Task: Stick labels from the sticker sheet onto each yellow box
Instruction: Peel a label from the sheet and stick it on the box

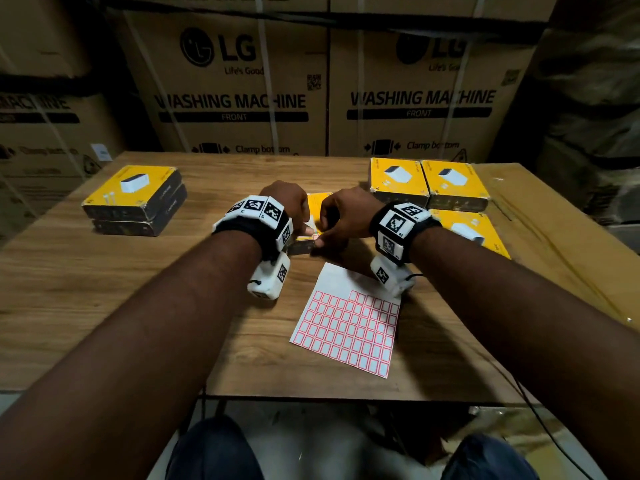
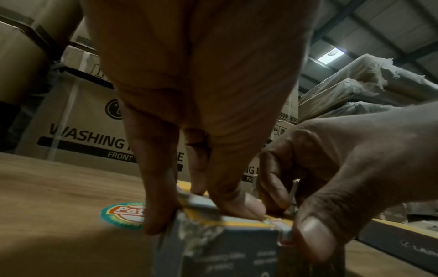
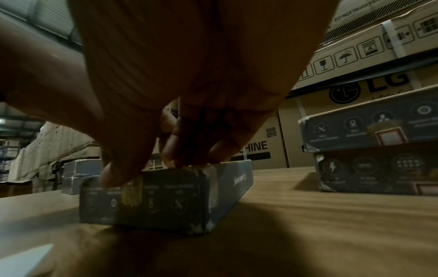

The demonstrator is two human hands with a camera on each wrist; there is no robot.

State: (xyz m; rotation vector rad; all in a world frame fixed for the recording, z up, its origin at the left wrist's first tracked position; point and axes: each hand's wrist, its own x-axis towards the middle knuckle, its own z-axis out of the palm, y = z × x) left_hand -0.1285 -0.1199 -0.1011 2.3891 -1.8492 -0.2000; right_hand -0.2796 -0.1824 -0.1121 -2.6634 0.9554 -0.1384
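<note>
A yellow box (image 1: pixel 318 206) with dark grey sides lies at the table's middle, between both hands. My left hand (image 1: pixel 306 232) grips its near left corner, thumb on the lid and a finger down the left side (image 2: pixel 156 223). My right hand (image 1: pixel 320 238) pinches the near edge, fingers on top and thumb (image 3: pixel 113 178) pressing a red-bordered label (image 2: pixel 283 238) against the front face of the box (image 3: pixel 166 196). The sticker sheet (image 1: pixel 348 327) lies flat just in front of the box, with its upper rows bare.
Two yellow boxes (image 1: pixel 133 197) are stacked at the left. Three more (image 1: pixel 396 178) (image 1: pixel 453 183) (image 1: pixel 471 232) sit at the right; their side faces carry red-bordered labels (image 3: pixel 388 137). Large cardboard cartons (image 1: pixel 235 98) wall off the table's far edge. A round logo sticker (image 2: pixel 120 213) is on the tabletop.
</note>
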